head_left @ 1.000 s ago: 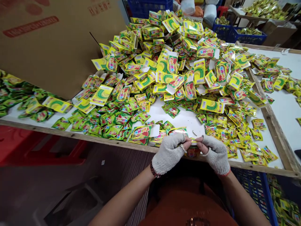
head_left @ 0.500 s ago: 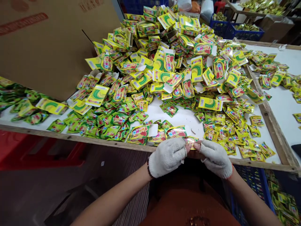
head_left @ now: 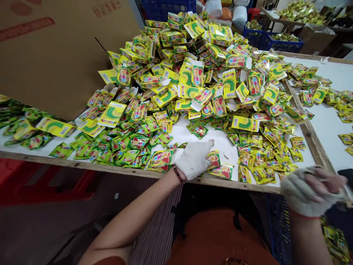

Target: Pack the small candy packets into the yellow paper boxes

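My left hand (head_left: 194, 158), in a white glove with bare fingertips, lies palm down at the table's front edge. One finger stretches forward, and the hand partly covers small printed boxes. A box with a red fruit picture (head_left: 214, 160) sits against its fingers, and another flat box (head_left: 224, 171) lies just beside it. Under the wrist's left side is an open-flapped box (head_left: 160, 160). Off the front right of the table is my right hand (head_left: 314, 189), gloved too and blurred. Its fingers are curled in; whatever they may hold is hidden. Yellow candy sachets (head_left: 263, 173) lie nearest it.
A tall heap of yellow-green boxes (head_left: 190, 73) covers the table's back. Green sachets (head_left: 129, 147) are piled to the left, by a large cardboard carton (head_left: 55, 55). A wooden rail (head_left: 311, 136) divides the table at right. Below stands a blue basket (head_left: 278, 221).
The hands have parted. My right hand has swung far right, past the yellow sachets. My left hand has moved slightly up onto the boxes. The small packet between them is no longer there.
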Action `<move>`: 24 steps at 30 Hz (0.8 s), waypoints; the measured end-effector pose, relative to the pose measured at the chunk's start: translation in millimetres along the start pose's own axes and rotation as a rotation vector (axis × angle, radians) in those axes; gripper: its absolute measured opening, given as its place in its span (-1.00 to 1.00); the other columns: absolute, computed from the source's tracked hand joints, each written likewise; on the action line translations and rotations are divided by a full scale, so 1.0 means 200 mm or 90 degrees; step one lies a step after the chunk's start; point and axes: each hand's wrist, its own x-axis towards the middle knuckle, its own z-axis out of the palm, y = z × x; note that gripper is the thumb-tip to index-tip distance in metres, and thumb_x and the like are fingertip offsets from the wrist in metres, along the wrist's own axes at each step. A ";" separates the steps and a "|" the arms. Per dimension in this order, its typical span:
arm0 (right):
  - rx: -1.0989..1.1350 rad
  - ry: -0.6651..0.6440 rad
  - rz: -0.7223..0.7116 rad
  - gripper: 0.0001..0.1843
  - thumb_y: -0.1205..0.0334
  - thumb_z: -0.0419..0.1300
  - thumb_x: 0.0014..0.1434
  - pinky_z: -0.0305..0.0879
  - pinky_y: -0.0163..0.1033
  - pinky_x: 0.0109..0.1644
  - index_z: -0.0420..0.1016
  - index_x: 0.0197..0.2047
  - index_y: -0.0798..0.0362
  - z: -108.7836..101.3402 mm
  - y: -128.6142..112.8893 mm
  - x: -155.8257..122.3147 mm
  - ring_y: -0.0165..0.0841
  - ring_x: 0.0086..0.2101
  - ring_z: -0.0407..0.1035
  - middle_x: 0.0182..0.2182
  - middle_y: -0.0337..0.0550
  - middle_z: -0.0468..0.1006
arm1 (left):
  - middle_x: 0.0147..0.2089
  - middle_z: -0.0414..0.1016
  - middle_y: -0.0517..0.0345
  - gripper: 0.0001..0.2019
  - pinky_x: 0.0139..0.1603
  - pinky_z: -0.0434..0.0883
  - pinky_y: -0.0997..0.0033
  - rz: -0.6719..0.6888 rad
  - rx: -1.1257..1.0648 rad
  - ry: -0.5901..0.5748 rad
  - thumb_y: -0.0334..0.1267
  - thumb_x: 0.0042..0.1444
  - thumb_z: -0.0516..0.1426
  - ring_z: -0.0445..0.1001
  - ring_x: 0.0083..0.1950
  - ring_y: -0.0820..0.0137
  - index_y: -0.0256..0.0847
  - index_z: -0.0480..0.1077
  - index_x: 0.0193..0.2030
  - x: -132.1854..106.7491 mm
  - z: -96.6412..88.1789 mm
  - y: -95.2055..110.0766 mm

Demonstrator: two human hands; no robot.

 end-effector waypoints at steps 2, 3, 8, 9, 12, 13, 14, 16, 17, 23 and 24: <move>0.065 -0.005 0.020 -0.61 -0.31 0.20 0.16 0.21 -0.31 -0.60 0.56 -0.24 -0.19 0.12 0.06 0.01 -0.45 -0.65 0.25 -0.56 -0.26 0.43 | -0.15 0.58 -0.03 -0.60 -0.14 0.39 0.27 -0.009 -0.111 0.022 -0.13 0.12 0.23 0.53 -0.13 0.16 -0.22 0.44 0.07 0.01 -0.01 -0.01; 0.039 -0.014 0.024 -0.67 -0.22 0.28 0.14 0.34 -0.28 -0.49 0.56 -0.21 -0.17 0.20 0.09 0.02 -0.39 -0.51 0.40 -0.41 -0.20 0.52 | -0.18 0.58 0.01 -0.68 -0.17 0.38 0.31 -0.009 -0.183 0.036 -0.11 0.14 0.21 0.52 -0.16 0.21 -0.23 0.48 -0.04 0.01 -0.02 -0.02; -0.198 -0.119 0.017 -0.63 0.04 0.37 0.14 0.45 -0.18 -0.07 0.52 0.00 -0.06 0.48 0.19 0.13 -0.29 -0.12 0.47 0.11 -0.07 0.45 | -0.25 0.57 0.12 -0.71 -0.27 0.39 0.42 0.010 -0.571 -0.011 -0.06 0.16 0.14 0.48 -0.27 0.37 -0.26 0.48 -0.16 -0.04 -0.02 -0.03; -0.212 -0.167 0.045 -0.59 0.03 0.36 0.15 0.45 -0.20 -0.11 0.50 0.03 -0.04 0.51 0.20 0.16 -0.31 -0.16 0.47 0.07 -0.06 0.48 | -0.26 0.57 0.12 -0.71 -0.28 0.39 0.43 0.006 -0.619 -0.020 -0.06 0.15 0.15 0.47 -0.28 0.38 -0.26 0.48 -0.16 -0.05 -0.01 -0.03; -0.234 -0.300 0.161 -0.59 -0.03 0.32 0.16 0.41 -0.27 -0.29 0.52 -0.02 0.05 0.54 0.20 0.24 -0.39 -0.36 0.43 -0.22 -0.14 0.58 | -0.30 0.54 0.15 -0.70 -0.29 0.40 0.44 -0.022 -0.702 -0.002 -0.04 0.13 0.18 0.45 -0.31 0.41 -0.27 0.45 -0.21 -0.05 0.05 0.00; -0.233 -0.324 0.196 -0.59 -0.06 0.32 0.15 0.39 -0.30 -0.34 0.53 -0.08 0.07 0.54 0.20 0.26 -0.41 -0.41 0.40 -0.30 -0.16 0.57 | -0.32 0.53 0.15 -0.70 -0.30 0.39 0.45 -0.033 -0.723 0.010 -0.03 0.12 0.18 0.43 -0.33 0.43 -0.27 0.44 -0.22 -0.05 0.08 0.01; -0.229 -0.335 0.228 -0.58 -0.09 0.32 0.13 0.37 -0.31 -0.38 0.54 -0.13 0.09 0.54 0.20 0.27 -0.42 -0.44 0.38 -0.35 -0.18 0.56 | -0.32 0.52 0.16 -0.69 -0.31 0.39 0.46 -0.043 -0.744 0.022 -0.03 0.13 0.18 0.43 -0.34 0.44 -0.27 0.43 -0.22 -0.04 0.10 0.03; -0.231 -0.335 0.284 -0.54 -0.16 0.32 0.10 0.34 -0.32 -0.42 0.54 -0.20 0.11 0.52 0.20 0.30 -0.43 -0.49 0.36 -0.41 -0.19 0.55 | -0.31 0.52 0.16 -0.69 -0.31 0.41 0.46 -0.057 -0.783 0.032 -0.03 0.14 0.17 0.43 -0.35 0.45 -0.28 0.41 -0.19 -0.04 0.14 0.05; -0.244 -0.341 0.303 -0.51 -0.18 0.31 0.09 0.33 -0.32 -0.43 0.54 -0.21 0.12 0.51 0.20 0.31 -0.43 -0.50 0.36 -0.43 -0.18 0.55 | -0.31 0.52 0.15 -0.69 -0.31 0.42 0.46 -0.063 -0.796 0.032 -0.03 0.15 0.17 0.44 -0.35 0.45 -0.28 0.41 -0.18 -0.04 0.16 0.07; -0.345 -0.376 0.138 -0.64 -0.04 0.26 0.20 0.44 -0.23 -0.17 0.55 -0.11 0.08 0.52 0.20 0.31 -0.32 -0.28 0.47 -0.24 -0.11 0.61 | 0.02 0.54 -0.05 -0.62 0.01 0.50 0.32 -0.030 -0.818 0.164 -0.13 0.18 0.19 0.55 -0.01 0.31 -0.24 0.30 0.07 -0.08 0.28 0.13; -0.336 -0.326 0.072 -0.66 0.02 0.28 0.20 0.44 -0.20 -0.08 0.51 -0.04 0.05 0.54 0.21 0.29 -0.30 -0.19 0.48 -0.15 -0.10 0.60 | 0.07 0.52 -0.07 -0.60 0.06 0.49 0.30 -0.022 -0.815 0.200 -0.15 0.18 0.19 0.55 0.04 0.30 -0.22 0.26 0.11 -0.08 0.30 0.13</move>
